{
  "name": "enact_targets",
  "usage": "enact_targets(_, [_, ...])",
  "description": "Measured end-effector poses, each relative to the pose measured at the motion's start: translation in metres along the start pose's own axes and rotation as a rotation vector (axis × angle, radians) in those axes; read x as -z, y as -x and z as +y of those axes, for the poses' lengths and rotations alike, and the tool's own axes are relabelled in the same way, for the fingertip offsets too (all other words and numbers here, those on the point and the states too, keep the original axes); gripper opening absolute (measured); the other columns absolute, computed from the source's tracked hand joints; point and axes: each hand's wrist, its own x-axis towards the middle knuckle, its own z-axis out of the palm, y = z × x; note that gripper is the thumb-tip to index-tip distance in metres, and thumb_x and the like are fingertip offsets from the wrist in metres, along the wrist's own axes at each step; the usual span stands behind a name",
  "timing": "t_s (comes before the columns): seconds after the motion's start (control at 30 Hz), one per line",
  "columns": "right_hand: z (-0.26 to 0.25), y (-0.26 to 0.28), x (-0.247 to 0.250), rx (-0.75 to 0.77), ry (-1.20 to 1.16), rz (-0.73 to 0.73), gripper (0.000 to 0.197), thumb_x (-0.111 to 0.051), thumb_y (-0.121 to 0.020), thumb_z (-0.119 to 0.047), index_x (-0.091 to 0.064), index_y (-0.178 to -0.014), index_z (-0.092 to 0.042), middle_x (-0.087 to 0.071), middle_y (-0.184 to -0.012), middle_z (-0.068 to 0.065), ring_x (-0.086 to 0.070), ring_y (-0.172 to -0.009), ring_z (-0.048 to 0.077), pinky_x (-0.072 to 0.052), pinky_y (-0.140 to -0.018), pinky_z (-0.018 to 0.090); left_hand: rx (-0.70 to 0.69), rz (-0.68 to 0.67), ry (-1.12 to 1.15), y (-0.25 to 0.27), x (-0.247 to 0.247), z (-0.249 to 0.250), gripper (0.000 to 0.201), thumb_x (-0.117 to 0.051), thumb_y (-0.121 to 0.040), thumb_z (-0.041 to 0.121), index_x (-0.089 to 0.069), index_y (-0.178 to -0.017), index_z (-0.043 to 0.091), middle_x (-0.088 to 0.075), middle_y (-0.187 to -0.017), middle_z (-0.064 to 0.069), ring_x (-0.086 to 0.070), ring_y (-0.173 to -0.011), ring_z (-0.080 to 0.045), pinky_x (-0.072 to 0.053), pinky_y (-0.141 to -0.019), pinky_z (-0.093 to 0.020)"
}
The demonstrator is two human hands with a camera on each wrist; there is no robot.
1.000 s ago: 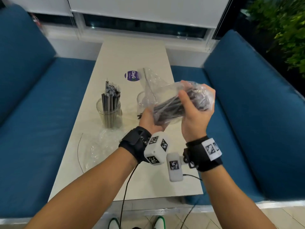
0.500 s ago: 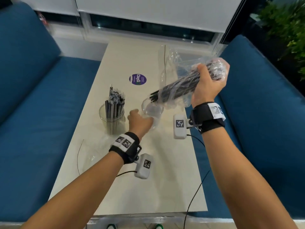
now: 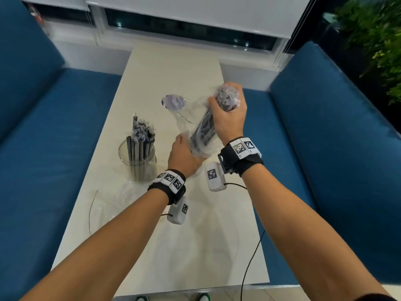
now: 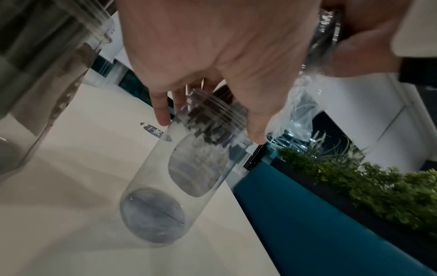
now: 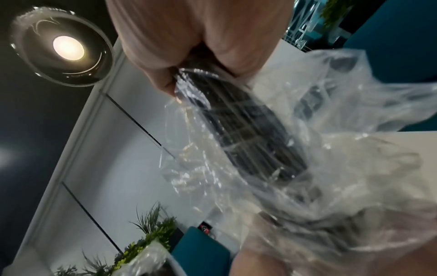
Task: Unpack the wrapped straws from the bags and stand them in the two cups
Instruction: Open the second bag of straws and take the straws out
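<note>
A clear bag of black wrapped straws (image 3: 204, 131) stands steeply tilted over the table, and my right hand (image 3: 227, 118) grips its upper end. In the right wrist view the bag's loose plastic (image 5: 248, 134) hangs open below my fingers. My left hand (image 3: 184, 155) holds the second clear cup (image 4: 179, 177) by its rim, thumb on one side and fingers on the other. The straws' lower ends (image 4: 208, 119) sit in the cup's mouth. In the head view my left hand and the bag hide that cup. The first cup (image 3: 138, 153) holds several upright straws.
An empty clear bag (image 3: 117, 198) lies on the beige table (image 3: 173, 246) near its left edge. A purple sticker (image 3: 173, 102) marks the table beyond the cups. Blue sofas (image 3: 54, 148) flank both sides, and a black cable (image 3: 251, 253) hangs off the front right.
My left hand let go of the bag and took the second cup. My right hand then swung the bag from a raised slant down to nearly upright over that cup.
</note>
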Motion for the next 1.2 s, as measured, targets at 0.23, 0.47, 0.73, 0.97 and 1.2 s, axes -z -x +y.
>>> enact_targets(0.23, [0.003, 0.014, -0.013, -0.138, 0.208, -0.344, 0.046, -0.081, -0.087, -0.045, -0.059, -0.118, -0.02, -0.07, -0.096, -0.007, -0.073, -0.092, 0.017, -0.063, -0.09, 0.044, -0.031, -0.032, 0.076, 0.011, -0.003, -0.013, 0.098, -0.073, -0.056, 0.077, -0.061, -0.136, 0.021, -0.073, -0.123, -0.003, -0.074, -0.107, -0.024, -0.065, -0.09, -0.04])
enact_targets(0.47, [-0.024, 0.007, 0.002, -0.268, 0.272, -0.656, 0.059, -0.055, -0.096, -0.038, -0.037, -0.146, -0.014, -0.05, -0.129, -0.004, -0.054, -0.11, 0.009, -0.046, -0.088, 0.025, -0.02, -0.047, 0.189, 0.021, 0.007, -0.012, 0.083, -0.095, -0.06, 0.055, -0.061, -0.132, 0.031, -0.08, -0.112, 0.007, -0.078, -0.104, -0.015, -0.065, -0.092, -0.039])
enact_targets(0.73, [-0.033, 0.009, 0.024, 0.234, 0.603, -0.493, 0.04, -0.081, -0.089, -0.019, -0.064, -0.123, -0.029, -0.062, -0.103, -0.001, -0.064, -0.077, 0.014, -0.055, -0.07, 0.02, -0.029, -0.014, 0.234, 0.032, 0.012, 0.001, 0.055, -0.095, -0.069, 0.029, -0.066, -0.115, 0.026, -0.078, -0.106, 0.005, -0.075, -0.098, -0.021, -0.063, -0.091, -0.037])
enact_targets(0.97, [-0.048, 0.01, 0.023, 0.177, 0.574, -0.47, 0.018, -0.071, -0.098, -0.019, -0.07, -0.116, -0.017, -0.067, -0.1, 0.002, -0.07, -0.079, 0.021, -0.064, -0.072, 0.036, 0.106, -0.002, 0.232, 0.032, 0.011, -0.007, 0.106, -0.102, -0.063, 0.04, -0.042, -0.146, 0.013, -0.065, -0.131, -0.002, -0.064, -0.118, -0.024, -0.053, -0.096, -0.03])
enact_targets(1.2, [-0.059, 0.014, 0.03, 0.078, 0.407, -0.253, 0.05, -0.044, -0.093, 0.009, -0.063, -0.122, -0.027, -0.066, -0.099, 0.011, -0.072, -0.078, 0.031, -0.065, -0.067, 0.042, 0.151, 0.011, 0.27, 0.039, 0.01, -0.012, 0.097, -0.102, -0.066, 0.037, -0.047, -0.141, 0.01, -0.066, -0.135, -0.008, -0.065, -0.122, -0.028, -0.055, -0.102, -0.035])
